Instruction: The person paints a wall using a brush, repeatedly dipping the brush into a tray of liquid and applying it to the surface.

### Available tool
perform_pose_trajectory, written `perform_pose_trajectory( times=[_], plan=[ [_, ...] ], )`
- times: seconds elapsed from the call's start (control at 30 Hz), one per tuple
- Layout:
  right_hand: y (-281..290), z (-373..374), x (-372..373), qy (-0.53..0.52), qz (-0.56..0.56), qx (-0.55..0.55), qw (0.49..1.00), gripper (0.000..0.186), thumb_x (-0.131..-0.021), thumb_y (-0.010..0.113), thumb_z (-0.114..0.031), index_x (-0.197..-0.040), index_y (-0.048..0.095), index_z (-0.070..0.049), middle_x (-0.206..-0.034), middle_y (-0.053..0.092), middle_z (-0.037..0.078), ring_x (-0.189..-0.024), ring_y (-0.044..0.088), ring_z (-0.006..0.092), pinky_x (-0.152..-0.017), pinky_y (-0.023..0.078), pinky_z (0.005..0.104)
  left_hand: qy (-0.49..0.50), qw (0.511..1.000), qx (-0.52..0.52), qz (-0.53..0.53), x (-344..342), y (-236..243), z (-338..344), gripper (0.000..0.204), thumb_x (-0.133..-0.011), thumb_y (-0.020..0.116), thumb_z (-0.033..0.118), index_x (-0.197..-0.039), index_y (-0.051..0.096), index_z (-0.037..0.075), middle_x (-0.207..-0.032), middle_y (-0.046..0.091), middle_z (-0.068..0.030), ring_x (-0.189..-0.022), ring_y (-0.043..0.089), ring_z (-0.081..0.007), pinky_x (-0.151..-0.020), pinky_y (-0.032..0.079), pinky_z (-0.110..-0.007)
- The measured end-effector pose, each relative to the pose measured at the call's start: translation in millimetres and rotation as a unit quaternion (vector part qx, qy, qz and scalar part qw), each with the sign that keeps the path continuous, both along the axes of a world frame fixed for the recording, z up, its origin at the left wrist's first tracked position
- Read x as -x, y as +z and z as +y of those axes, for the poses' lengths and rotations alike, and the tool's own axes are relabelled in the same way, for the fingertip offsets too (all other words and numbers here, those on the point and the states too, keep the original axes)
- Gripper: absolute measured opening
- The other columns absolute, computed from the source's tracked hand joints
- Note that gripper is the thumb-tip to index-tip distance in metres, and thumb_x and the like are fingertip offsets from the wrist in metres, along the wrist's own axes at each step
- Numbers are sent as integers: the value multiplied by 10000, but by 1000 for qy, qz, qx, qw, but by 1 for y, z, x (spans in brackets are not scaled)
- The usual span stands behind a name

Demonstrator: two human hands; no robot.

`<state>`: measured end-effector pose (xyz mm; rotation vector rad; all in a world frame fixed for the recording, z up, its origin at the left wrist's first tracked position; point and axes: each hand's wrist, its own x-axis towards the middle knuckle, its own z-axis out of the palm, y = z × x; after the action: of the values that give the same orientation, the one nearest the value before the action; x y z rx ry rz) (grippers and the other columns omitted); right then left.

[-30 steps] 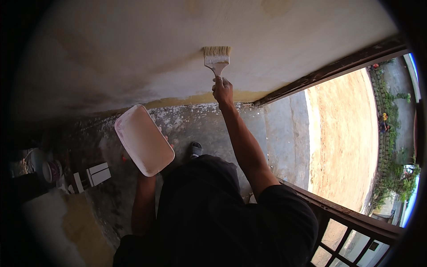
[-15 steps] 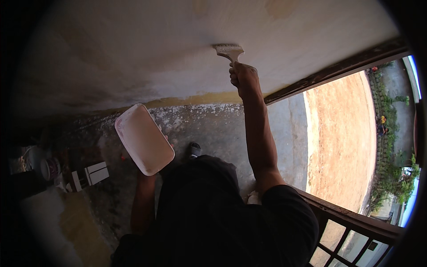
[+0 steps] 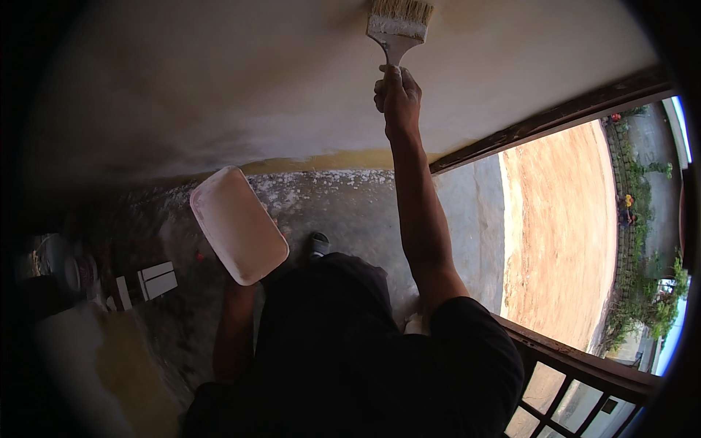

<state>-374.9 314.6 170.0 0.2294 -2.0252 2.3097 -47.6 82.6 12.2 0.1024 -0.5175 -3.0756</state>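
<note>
My right hand (image 3: 400,96) is closed round the handle of a wide flat paintbrush (image 3: 398,33), arm stretched up along the pale wall (image 3: 241,87). The brush's bristles point up, with white paint on their base and ferrule; whether their tips touch the wall I cannot tell. At waist height on the left, my left hand (image 3: 241,290) carries a shallow rectangular tray (image 3: 244,226) with rounded corners and a pale inside. Most of that hand is hidden under the tray.
White paint spatters mark the grey floor (image 3: 328,197) along the wall's foot. To the right, a dark-framed doorway (image 3: 540,120) opens onto sunlit ground, with a paned door (image 3: 569,394) below. White boxes (image 3: 157,280) and a bucket-like container (image 3: 80,271) stand at left.
My right hand has moved up the wall with the brush, whose bristles now show fully. The tray in my left hand has barely shifted.
</note>
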Motion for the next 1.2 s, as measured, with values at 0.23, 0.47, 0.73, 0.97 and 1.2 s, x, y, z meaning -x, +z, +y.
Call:
perform_pose_trajectory(
  times=[0.23,0.47,0.73,0.97,1.2],
  plan=[
    [-123,10,3,-27,-1,-141,990,331,-1020,485,-292,-1010,646,-3,-631,550,35,-532,490,99,-501,393,282,28,999,15,-15,-9,-7,-4,626,-1020,447,458,-1540,290,148,-1572,333,-73,-1324,473,-390,-1097,339,-657],
    [-190,35,-13,-57,-36,-362,930,352,-979,486,-304,-996,664,-1,-786,673,208,-779,650,430,-712,492,500,8,997,-10,79,-7,-4,-2,662,-1015,457,464,-1553,257,133,-1589,298,-103,-1372,420,-412,-1120,309,-660],
    [-282,91,-1,-35,-160,-348,923,358,-950,566,-326,-899,681,10,-687,611,85,-522,550,143,-468,419,320,-14,998,-17,60,1,-3,-2,638,-1023,444,449,-1552,265,140,-1588,309,-76,-1346,459,-376,-1108,341,-635],
    [-143,51,-2,-8,-278,-66,958,292,-954,573,-285,-943,637,0,-638,510,-2,-455,394,64,-403,297,238,-3,999,-9,38,-10,-4,-3,627,-1026,445,442,-1552,268,151,-1587,315,-64,-1329,480,-350,-1106,350,-619],
    [3,40,-37,0,-177,20,984,290,-1001,517,-239,-1015,633,26,-664,500,-9,-468,355,52,-416,269,224,13,995,-69,65,-3,6,5,739,-978,431,577,-1531,294,105,-1510,397,-189,-1322,446,-459,-1069,330,-683]
  ],
)
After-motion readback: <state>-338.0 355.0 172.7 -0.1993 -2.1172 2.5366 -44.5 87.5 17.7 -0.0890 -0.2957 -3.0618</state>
